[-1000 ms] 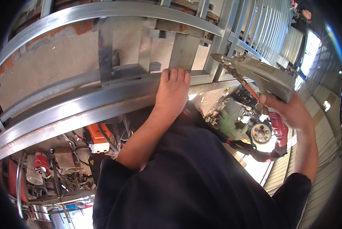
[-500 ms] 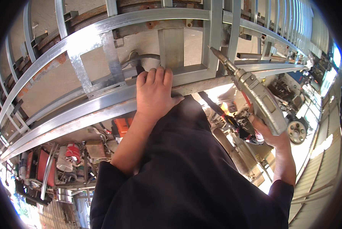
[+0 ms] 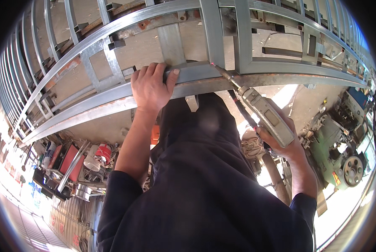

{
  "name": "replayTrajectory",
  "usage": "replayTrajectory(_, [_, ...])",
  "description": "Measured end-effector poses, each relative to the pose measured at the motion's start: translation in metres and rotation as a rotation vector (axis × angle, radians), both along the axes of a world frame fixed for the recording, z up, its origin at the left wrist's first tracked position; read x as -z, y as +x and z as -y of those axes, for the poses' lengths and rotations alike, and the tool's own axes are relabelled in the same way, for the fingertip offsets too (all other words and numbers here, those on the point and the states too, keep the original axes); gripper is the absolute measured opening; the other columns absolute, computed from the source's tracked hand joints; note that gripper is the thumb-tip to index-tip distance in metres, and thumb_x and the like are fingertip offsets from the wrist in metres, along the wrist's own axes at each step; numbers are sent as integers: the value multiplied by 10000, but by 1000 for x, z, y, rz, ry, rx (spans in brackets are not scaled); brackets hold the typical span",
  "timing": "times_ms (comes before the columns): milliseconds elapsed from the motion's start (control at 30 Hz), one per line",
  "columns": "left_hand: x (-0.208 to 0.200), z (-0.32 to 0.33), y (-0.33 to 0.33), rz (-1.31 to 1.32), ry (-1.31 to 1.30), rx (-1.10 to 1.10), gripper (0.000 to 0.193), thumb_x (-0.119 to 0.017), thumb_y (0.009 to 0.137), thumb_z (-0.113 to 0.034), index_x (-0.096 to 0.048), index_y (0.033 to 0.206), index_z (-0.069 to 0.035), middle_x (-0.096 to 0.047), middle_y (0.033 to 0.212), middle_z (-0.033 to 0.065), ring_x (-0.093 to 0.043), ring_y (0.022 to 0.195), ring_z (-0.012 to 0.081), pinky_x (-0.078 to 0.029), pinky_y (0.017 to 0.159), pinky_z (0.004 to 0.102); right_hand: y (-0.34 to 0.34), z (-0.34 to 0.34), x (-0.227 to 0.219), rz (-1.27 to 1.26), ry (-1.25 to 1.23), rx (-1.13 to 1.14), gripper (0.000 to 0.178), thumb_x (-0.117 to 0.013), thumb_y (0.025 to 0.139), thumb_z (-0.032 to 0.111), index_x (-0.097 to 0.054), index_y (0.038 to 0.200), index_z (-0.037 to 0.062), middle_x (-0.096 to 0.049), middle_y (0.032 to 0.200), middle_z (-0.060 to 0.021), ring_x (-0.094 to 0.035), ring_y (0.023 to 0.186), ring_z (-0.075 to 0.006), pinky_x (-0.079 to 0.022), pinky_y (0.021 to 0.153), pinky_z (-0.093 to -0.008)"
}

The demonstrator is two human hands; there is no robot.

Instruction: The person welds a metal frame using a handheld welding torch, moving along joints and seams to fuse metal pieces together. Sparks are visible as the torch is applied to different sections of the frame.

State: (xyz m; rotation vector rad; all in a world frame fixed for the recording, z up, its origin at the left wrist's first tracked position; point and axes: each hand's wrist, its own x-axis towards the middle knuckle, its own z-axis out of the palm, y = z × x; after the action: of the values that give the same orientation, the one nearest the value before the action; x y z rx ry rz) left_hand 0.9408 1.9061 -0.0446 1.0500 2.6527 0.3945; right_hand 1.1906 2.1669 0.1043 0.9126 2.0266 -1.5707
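My left hand (image 3: 151, 89) is closed over the lower silvery steel tube (image 3: 196, 72) of a metal frame, fingers curled over its far edge and thumb on top. In my right hand (image 3: 282, 140) is a grey handheld laser welding gun (image 3: 267, 116), held by its grip. Its narrow nozzle (image 3: 226, 75) slants up and left to the corner where the tube meets an upright steel post (image 3: 213, 35). A small red light spot shows there, by the nozzle's tip. The fingers around the grip are partly hidden by the gun body.
A rusty bar (image 3: 196, 89) runs under the frame's near edge. Curved rails and thin uprights stretch away on both sides. Below left lie a red container (image 3: 103, 153) and mixed tools; at right stands a green machine (image 3: 328, 157) with a round wheel (image 3: 352, 171). A coiled cable (image 3: 253, 148) hangs near my right hand.
The welding gun's tip has come down from beside the uprights to the corner joint, where a red spot now shows. My left thumb has moved up onto the tube. The whole view has shifted.
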Motion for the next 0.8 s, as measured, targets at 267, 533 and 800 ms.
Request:
replayTrajectory(267, [10, 3, 6, -118, 92, -68, 309, -663, 992, -388, -726, 1026, -88, -734, 944, 63, -687, 929, 292, -473, 891, 433, -1, -10, 11, -95, -96, 16, 695, -723, 893, 45, -468, 1534, -40, -680, 1124, -60, -601, 960, -105, -512, 866, -276])
replayTrajectory(533, [19, 10, 12, -249, 187, -153, 216, -607, 1007, -300, -705, 1033, -109, -722, 989, 56, -659, 972, 291, -434, 937, 437, -8, -13, 6, -88, -115, 8, 689, -732, 893, 44, -491, 1539, 28, -728, 1129, -81, -663, 970, -121, -530, 887, -296])
replayTrajectory(800, [26, 15, 14, -384, 235, -281, 171, -596, 1010, -269, -678, 1037, -121, -703, 971, 43, -643, 935, 278, -407, 929, 437, -10, -8, 7, -114, -13, -56, 690, -719, 893, 47, -490, 1543, 72, -744, 1192, -141, -722, 1014, -169, -559, 899, -323])
